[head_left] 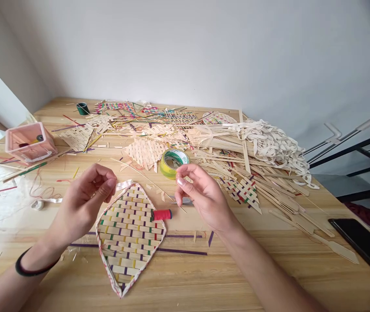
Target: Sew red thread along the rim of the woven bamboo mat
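Note:
A leaf-shaped woven bamboo mat (126,236) with coloured strips and a stitched cloth edge lies on the wooden table (204,277) in front of me. My left hand (85,199) hovers at its upper left corner, fingers pinched on the white edging ribbon (123,185). My right hand (201,195) is raised to the mat's right, thumb and forefinger pinched together; whether a needle or thread is in them I cannot tell. A red thread spool (162,214) rests on the mat's right edge between my hands.
A yellow-green tape roll (172,163) sits behind my right hand. Woven pieces and loose bamboo strips (237,147) cover the far table. A pink box (29,143) stands at left, a dark phone (365,245) at right, a green spool (82,108) far back.

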{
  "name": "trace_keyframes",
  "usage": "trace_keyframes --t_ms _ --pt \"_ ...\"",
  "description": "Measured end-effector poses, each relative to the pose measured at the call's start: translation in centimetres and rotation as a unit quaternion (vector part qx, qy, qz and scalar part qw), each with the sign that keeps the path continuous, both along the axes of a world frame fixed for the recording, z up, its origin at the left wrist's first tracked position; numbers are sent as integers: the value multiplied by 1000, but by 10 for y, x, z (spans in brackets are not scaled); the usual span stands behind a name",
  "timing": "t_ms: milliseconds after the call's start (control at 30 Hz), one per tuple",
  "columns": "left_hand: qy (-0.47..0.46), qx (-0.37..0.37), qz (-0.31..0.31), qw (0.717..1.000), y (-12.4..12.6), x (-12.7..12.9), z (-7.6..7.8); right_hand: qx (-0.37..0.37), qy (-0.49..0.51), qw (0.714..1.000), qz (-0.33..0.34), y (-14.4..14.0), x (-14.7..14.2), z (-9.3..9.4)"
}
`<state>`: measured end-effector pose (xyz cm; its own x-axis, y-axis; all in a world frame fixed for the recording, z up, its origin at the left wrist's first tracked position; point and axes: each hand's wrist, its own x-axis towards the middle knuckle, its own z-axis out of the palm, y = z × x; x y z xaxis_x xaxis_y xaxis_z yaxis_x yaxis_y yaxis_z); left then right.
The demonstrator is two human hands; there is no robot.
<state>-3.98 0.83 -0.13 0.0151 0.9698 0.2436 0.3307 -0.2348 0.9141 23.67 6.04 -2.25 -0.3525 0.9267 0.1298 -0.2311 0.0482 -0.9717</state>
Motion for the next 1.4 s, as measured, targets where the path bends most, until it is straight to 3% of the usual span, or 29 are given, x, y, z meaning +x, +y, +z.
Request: trace_keyframes --t_ms 167,267,400,500,567,800,1067,1400 --pt "-22 10 33 999 9 -6 -3 -10 -3 1000 -11 2 1 -1" --pt "21 27 -11 999 6 -3 0 -12 3 1000 -1 3 1 -3" --pt "121 52 -192 973 -16 18 11 -23 14 1000 14 4 0 -5" --pt "144 27 -368 918 -32 38 13 -35 15 999 8 4 0 -4" --pt "170 37 -406 897 -36 45 9 -38 17 999 2 4 0 -2" --pt "223 42 -391 892 -26 46 -9 -51 35 998 -5 3 2 1" --pt "254 52 -470 844 -34 55 -10 -40 42 998 4 3 0 2" --pt "300 108 -442 839 -48 63 -25 -32 28 998 39 1 0 3"
